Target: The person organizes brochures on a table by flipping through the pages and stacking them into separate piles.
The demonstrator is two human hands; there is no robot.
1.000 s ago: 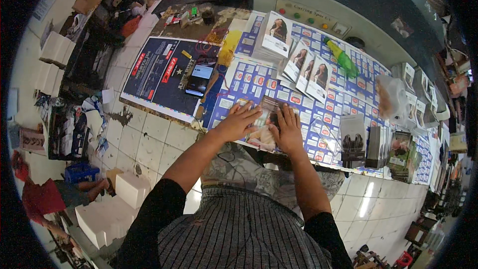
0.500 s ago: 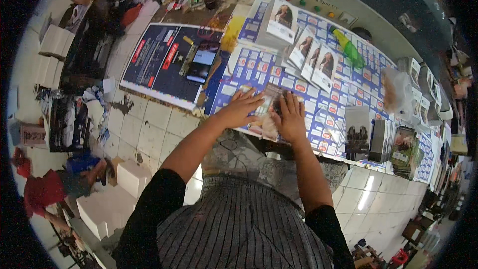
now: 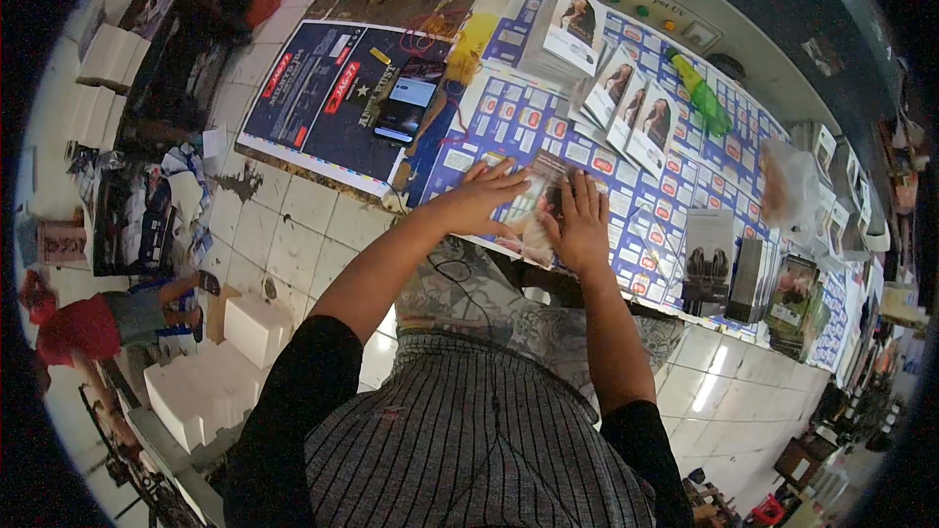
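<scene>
Both my hands lie flat on a glossy printed sheet (image 3: pixel 534 207) at the near edge of the table. The sheet carries a photo in pale and brown tones, and part of it is hidden beneath my fingers. My left hand (image 3: pixel 482 200) covers its left side with fingers stretched out. On the right side presses my right hand (image 3: pixel 581 223), its fingers extended and pointing away from me. Just beyond the hands, several white printed cards (image 3: pixel 649 133) with a person's picture lie fanned out beside a tall stack of similar cards (image 3: pixel 565 34).
Blue printed sheets (image 3: pixel 641 225) cover the table. A phone (image 3: pixel 403 115) rests on a dark poster (image 3: pixel 313 103) at left. Rightward are a green bottle (image 3: pixel 706 110), a plastic bag (image 3: pixel 790 181) and dark card stacks (image 3: pixel 751 279). A person in red (image 3: pixel 83 330) is at far left.
My view has shifted slightly, so the table appears a little lower and to the right. Both hands stay flat on the printed sheet. The person in red has changed posture.
</scene>
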